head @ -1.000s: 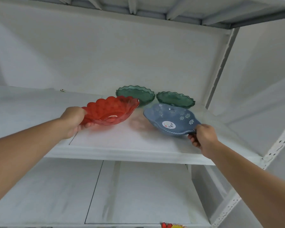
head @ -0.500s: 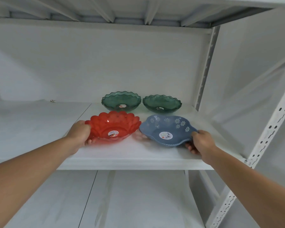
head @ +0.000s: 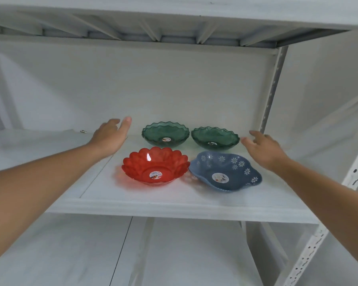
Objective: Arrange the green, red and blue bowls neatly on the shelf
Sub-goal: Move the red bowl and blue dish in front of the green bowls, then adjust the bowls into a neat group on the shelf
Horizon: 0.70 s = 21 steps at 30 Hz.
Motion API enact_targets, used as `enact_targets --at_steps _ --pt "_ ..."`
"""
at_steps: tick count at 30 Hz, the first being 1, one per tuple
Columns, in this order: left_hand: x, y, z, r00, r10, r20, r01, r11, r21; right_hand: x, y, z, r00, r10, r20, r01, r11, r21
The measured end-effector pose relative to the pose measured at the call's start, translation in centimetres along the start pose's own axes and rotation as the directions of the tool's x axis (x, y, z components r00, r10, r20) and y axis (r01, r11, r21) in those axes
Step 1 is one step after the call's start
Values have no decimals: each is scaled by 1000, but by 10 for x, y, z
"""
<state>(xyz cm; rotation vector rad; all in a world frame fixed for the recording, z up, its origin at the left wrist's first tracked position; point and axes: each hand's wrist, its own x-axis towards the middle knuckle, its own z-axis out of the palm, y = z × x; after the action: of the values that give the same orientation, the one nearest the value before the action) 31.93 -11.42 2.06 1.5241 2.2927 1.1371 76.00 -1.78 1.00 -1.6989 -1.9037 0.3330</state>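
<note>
Two translucent green bowls stand side by side at the back of the white shelf [head: 153,201]: the left green bowl [head: 165,133] and the right green bowl [head: 215,138]. In front of them rest a red scalloped bowl [head: 155,169] and a blue bowl [head: 225,172] with white flowers. My left hand [head: 110,135] hovers open to the left of the left green bowl, touching nothing. Just right of the right green bowl, my right hand [head: 265,147] is open with fingers spread, apart from the bowls.
A perforated metal upright [head: 273,89] stands at the back right and another [head: 355,176] at the front right. A small metal clip [head: 83,131] lies at the back left of the shelf. A lower shelf [head: 91,254] lies below, another above.
Both hands let go of the red and blue bowls, which now rest on the shelf. The hands moved back toward the green bowls and opened.
</note>
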Motion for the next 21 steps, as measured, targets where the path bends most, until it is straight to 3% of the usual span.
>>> enact_targets --at_steps 3,7,11,14,21 --pt "0 14 -13 998 66 -11 -67 996 -58 6 -23 -6 999 -35 2 34 996 78" --pt "-6 5 -14 998 48 36 -46 998 -53 -1 -33 9 997 -56 57 50 993 106" --pt "-15 -29 -17 995 34 91 -33 999 -17 -5 -43 26 987 -104 119 100 994 38" --pt "-24 -58 -27 998 22 52 -22 1000 1 -6 -72 46 962 -188 197 201 978 -48" --pt "-32 -86 -52 999 -20 40 21 1000 -11 -3 -134 90 898 -329 294 329 943 48"
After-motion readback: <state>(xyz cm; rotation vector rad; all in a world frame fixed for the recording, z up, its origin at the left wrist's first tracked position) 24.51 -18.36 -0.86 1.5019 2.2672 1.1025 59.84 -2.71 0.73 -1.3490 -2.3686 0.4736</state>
